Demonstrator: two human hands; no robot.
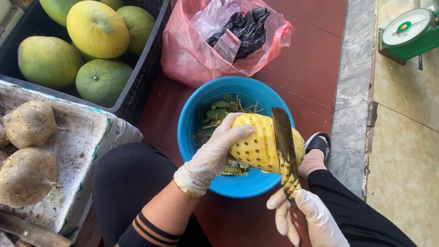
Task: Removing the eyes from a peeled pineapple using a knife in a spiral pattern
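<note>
Pineapple (pixel 260 144), peeled, yellow, with rows of dark eye pits, sits held over the round blue plastic bowl (pixel 192 123) on the dark red tiled floor (pixel 311 59). Left hand (pixel 215 153), in a thin translucent glove with a gold bracelet at the wrist, is curled around the fruit's left side, fingers wrapped over its top end. Right hand (pixel 311 219), also gloved, is closed tight on the wooden handle of a long dark-bladed knife (pixel 284 146); the blade lies flat across the right part of the fruit, pointing away from the person, with a strip of cut yellow flesh clinging near the handle. Bowl holds green leaf scraps and peel bits under the fruit. Behind the bowl, touching its rim, a pink plastic bag (pixel 192 55) with a black bag crumpled inside. Top left, black plastic crate (pixel 146 68) of large green-yellow pomelos. Left edge, white foam box (pixel 87 137) with brown round root vegetables. Top right, green weighing scale (pixel 409 34) on pale tiles. Person's knees in black trousers flank the bowl; a black-and-white sandal shows just right of the fruit.
</note>
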